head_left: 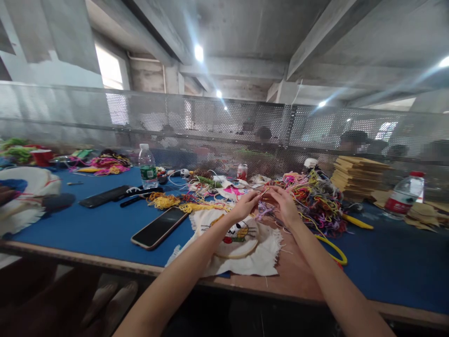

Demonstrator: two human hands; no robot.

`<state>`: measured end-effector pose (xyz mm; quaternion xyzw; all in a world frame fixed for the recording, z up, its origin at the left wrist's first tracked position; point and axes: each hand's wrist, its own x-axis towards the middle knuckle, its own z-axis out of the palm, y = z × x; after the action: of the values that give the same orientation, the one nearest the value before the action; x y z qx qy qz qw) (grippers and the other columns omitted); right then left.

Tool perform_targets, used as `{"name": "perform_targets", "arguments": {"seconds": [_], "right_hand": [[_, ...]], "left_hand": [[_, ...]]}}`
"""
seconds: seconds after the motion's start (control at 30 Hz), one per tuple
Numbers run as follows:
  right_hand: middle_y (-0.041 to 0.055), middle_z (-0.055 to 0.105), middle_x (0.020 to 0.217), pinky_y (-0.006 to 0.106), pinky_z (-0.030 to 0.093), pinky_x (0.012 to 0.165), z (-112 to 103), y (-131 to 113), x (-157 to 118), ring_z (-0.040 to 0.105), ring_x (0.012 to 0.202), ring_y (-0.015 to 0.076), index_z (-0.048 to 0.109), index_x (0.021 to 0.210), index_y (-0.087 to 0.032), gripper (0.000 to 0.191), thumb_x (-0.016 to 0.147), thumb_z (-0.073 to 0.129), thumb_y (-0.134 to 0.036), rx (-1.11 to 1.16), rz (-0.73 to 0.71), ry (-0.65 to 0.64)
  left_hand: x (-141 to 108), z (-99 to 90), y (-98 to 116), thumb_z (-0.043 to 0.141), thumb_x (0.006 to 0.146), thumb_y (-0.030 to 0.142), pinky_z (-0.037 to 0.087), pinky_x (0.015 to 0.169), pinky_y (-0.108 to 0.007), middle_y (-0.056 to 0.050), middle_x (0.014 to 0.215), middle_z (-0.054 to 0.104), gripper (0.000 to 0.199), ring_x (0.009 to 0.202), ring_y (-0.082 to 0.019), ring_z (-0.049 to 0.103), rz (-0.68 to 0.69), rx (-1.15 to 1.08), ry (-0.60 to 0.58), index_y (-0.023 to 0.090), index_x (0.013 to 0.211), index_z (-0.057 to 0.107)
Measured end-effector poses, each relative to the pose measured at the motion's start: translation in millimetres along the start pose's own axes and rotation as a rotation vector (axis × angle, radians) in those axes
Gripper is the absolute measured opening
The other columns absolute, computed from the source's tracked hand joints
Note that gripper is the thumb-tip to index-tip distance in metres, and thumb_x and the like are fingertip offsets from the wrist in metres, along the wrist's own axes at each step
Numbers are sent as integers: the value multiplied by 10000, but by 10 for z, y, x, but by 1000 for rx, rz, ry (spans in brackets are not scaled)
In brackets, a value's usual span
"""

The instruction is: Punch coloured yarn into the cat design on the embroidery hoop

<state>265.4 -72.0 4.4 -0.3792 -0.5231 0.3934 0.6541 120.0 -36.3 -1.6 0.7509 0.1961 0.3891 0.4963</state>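
My left hand and my right hand are raised close together over the far edge of the embroidery. Their fingertips are pinched, nearly meeting at a thin, light-coloured sliver too small to name. Under my left forearm lies white cloth with a frayed edge, stretched in a round embroidery hoop. Stitched on it is a cat's face with whiskers and red and green below; my left arm hides part of it. Beside my right hand rises a tangled heap of coloured yarn.
Left of the cloth lie a phone, a black phone and yellow yarn. Water bottles, a can, a brown stack and a yellow hoop stand or lie around. A perforated screen runs behind.
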Motion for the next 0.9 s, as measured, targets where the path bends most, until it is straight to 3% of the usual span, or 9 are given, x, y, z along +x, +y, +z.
{"name": "perform_targets", "arguments": {"seconds": [0.2,0.43,0.6,0.8,0.9], "right_hand": [[28,668,712,351,530,658,-38,67,23,638,674,195,596,781,-193,313,628,677,-454,-111,-28,75],[8,631,711,328,509,697,-13,59,6,615,667,160,559,792,-192,298,671,634,-455,-150,-155,66],[17,638,759,346,505,716,-12,81,2,620,737,181,503,801,-209,309,689,597,-481,-176,-184,72],[37,664,761,382,518,708,31,25,-13,644,719,208,494,827,-226,302,722,540,-505,-100,-109,66],[33,676,783,385,520,710,29,-5,-14,649,747,212,529,942,-233,337,754,496,-510,-36,-63,33]], "left_hand": [[0,1,-15,426,808,481,267,441,-192,61,523,385,333,451,-55,359,17,-9,-20,165,708,407],[-59,33,161,436,802,480,238,374,-171,71,490,382,336,378,-35,316,-25,-61,-54,164,695,397],[-44,28,118,421,795,528,234,339,-169,72,471,386,373,355,-39,328,-50,-81,-60,171,691,383],[-38,5,92,421,788,550,196,314,-172,69,474,402,389,337,-41,323,-76,-75,-58,172,700,392],[-52,6,110,430,793,526,195,328,-175,70,468,396,372,342,-40,318,-76,-82,-51,175,680,381]]}}
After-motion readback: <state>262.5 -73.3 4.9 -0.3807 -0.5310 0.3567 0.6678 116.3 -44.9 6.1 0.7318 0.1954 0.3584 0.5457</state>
